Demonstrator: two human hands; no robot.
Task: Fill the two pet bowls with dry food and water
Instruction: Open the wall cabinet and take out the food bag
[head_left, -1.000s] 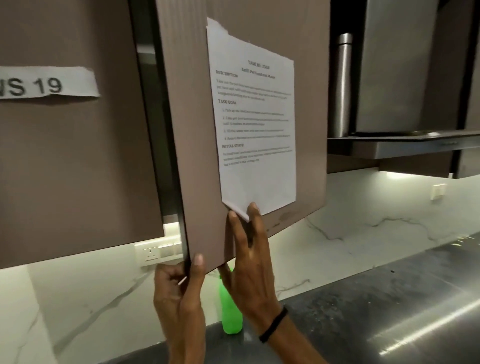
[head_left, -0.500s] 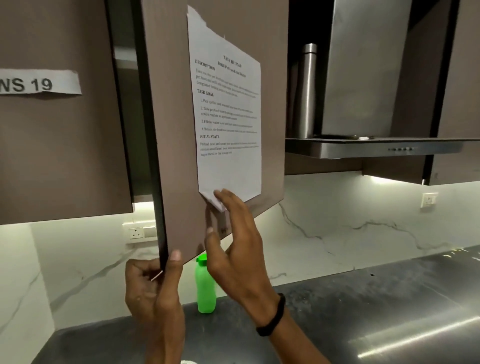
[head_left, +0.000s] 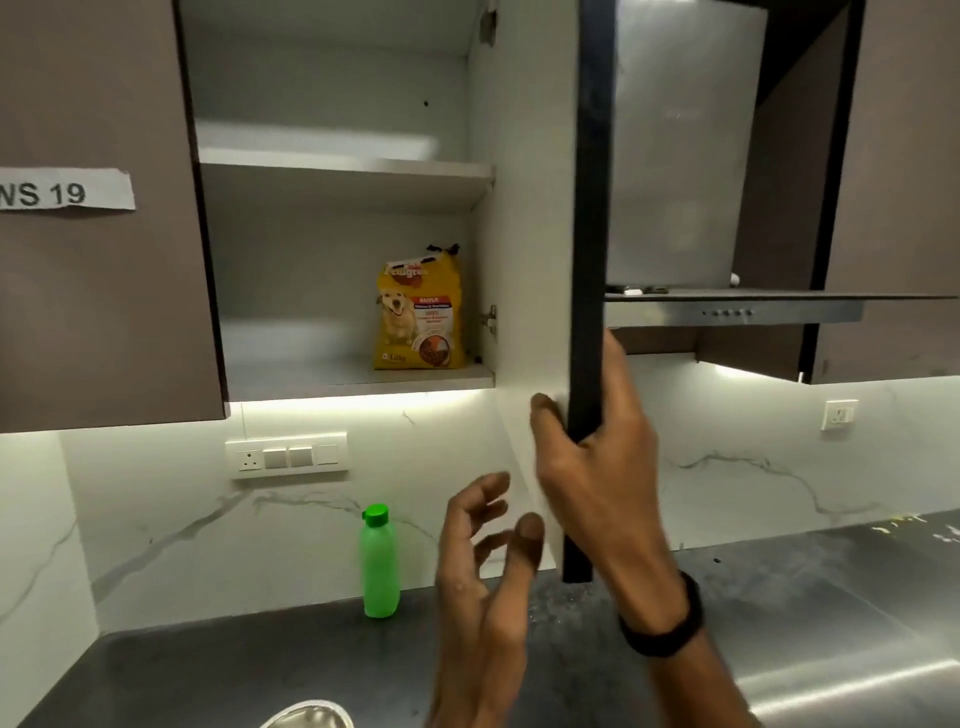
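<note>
The upper cabinet (head_left: 311, 270) stood open, with its door (head_left: 535, 208) turned edge-on to the camera. The right hand (head_left: 592, 467) held the lower part of the door. Its thumb lay on the white inner face and its fingers were curled round the dark edge. A black band (head_left: 665, 623) was on that wrist. The left hand (head_left: 483, 561) hung in the air just beside the door, with its fingers loosely spread and holding nothing.

The yellow dog food bag (head_left: 420, 312) stood upright on the lower shelf (head_left: 311, 371), at the right side near the cabinet wall. The green bottle (head_left: 381, 564) with a green cap stood on the dark grey desk (head_left: 208, 670), against the white marble wall (head_left: 156, 519). At the bottom edge of the view, the rim of a metal bowl (head_left: 306, 714) was partly visible.

A switch panel (head_left: 287, 456) sat on the wall under the lit cabinet, and a steel range hood (head_left: 727, 306) hung at the right. A paper label (head_left: 65, 189) reading "WS 19" was stuck on the closed door at the left.
</note>
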